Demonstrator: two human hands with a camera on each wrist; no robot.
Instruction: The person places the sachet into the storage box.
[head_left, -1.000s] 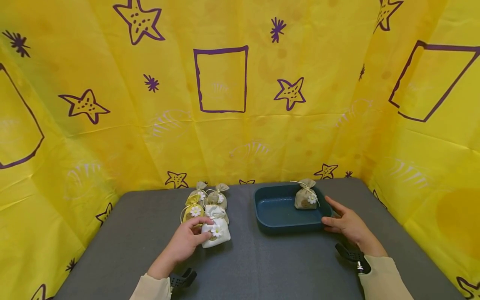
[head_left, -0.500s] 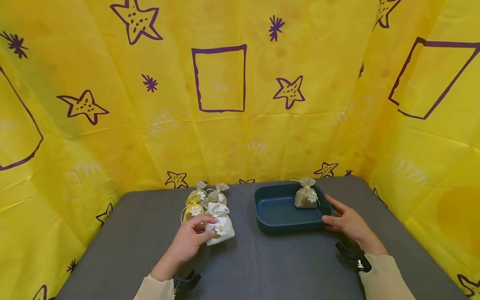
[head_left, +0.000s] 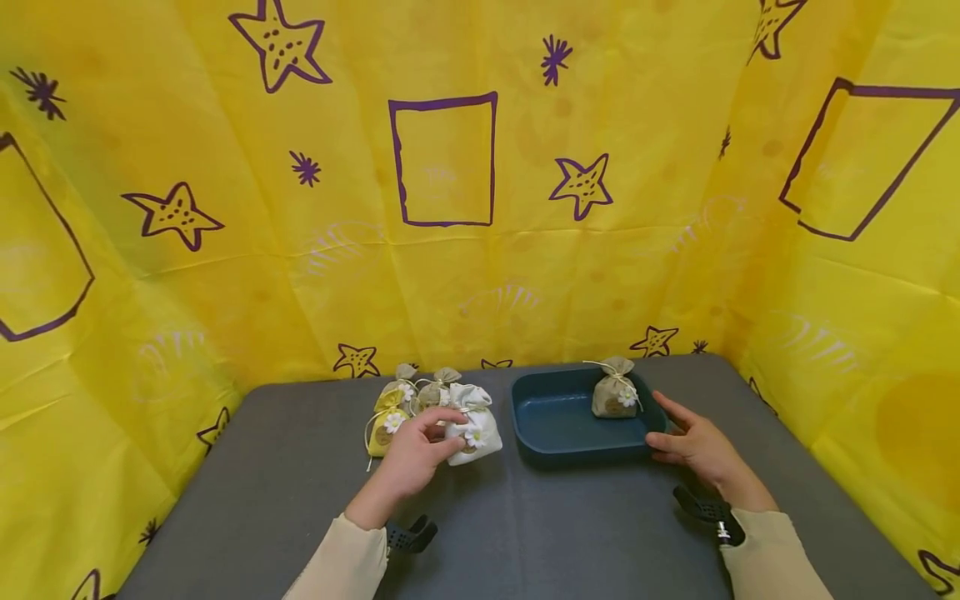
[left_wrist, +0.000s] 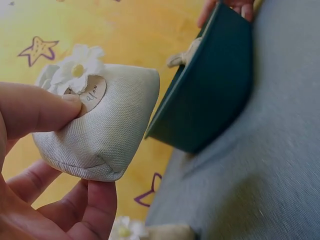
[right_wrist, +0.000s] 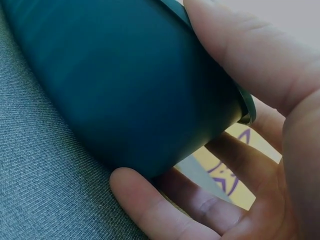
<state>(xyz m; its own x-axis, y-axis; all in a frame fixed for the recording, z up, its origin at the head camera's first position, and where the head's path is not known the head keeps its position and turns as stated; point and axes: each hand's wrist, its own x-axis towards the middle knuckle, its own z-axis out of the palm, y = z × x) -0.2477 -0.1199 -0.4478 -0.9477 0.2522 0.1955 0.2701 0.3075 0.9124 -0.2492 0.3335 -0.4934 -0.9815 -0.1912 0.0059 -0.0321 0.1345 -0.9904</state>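
My left hand (head_left: 414, 457) holds a small white drawstring pouch (head_left: 480, 435) clear of the table. In the left wrist view, the thumb presses the round label of the white pouch (left_wrist: 117, 127) below its white flower, with the other fingers behind and beneath. The dark teal rectangular tray (head_left: 570, 457) is just right of this pouch. At the tray's right end, my right hand (head_left: 697, 450) grips the corner; in the right wrist view its thumb (right_wrist: 240, 45) lies along the rim and its fingers reach round the outer wall. One beige pouch (head_left: 613, 398) stands inside, at the tray's right end.
A yellow pouch (head_left: 384, 425) and beige pouches (head_left: 431, 392) with white flowers stand grouped behind the left hand, partly covered by it. Grey cloth covers the table (head_left: 525, 533). A yellow printed curtain (head_left: 450, 292) closes off the back and sides.
My left hand has carried the white pouch rightward and up, away from the grouped pouches toward the tray. The right hand and tray have stayed in place.
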